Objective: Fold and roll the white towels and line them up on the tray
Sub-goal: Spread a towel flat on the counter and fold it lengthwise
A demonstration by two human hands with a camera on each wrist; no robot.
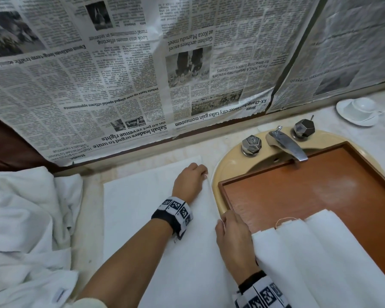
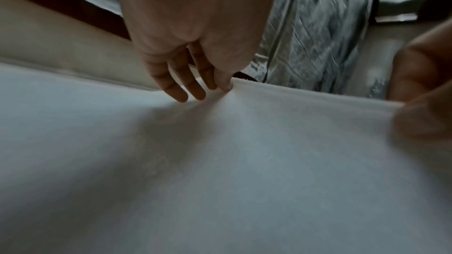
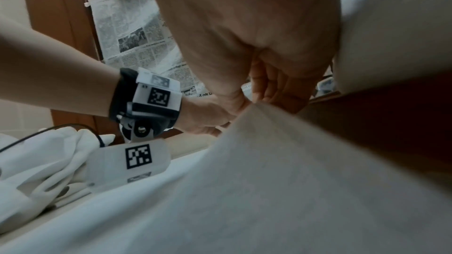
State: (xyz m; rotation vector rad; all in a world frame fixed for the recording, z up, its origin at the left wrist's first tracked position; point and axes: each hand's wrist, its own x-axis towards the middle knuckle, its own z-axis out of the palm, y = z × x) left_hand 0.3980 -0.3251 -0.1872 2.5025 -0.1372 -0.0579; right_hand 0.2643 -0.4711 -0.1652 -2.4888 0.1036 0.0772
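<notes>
A white towel [image 1: 142,210] lies flat on the counter in front of me. My left hand [image 1: 192,178] pinches its right edge near the far corner; the left wrist view shows the thumb and forefinger of that left hand [image 2: 220,82] on the hem of the towel [image 2: 220,161]. My right hand [image 1: 229,227] pinches the same edge nearer to me, lifting the towel [image 3: 269,181] into a ridge under the right hand [image 3: 257,99]. A brown tray [image 1: 298,185] lies over the sink, with two rolled white towels [image 1: 316,252] side by side at its near end.
A heap of unfolded white towels [image 1: 25,230] lies at the left. A chrome tap [image 1: 285,145] with two knobs overhangs the tray's far edge. A white cup and saucer [image 1: 358,110] stand at the back right. Newspaper [image 1: 120,74] covers the wall behind.
</notes>
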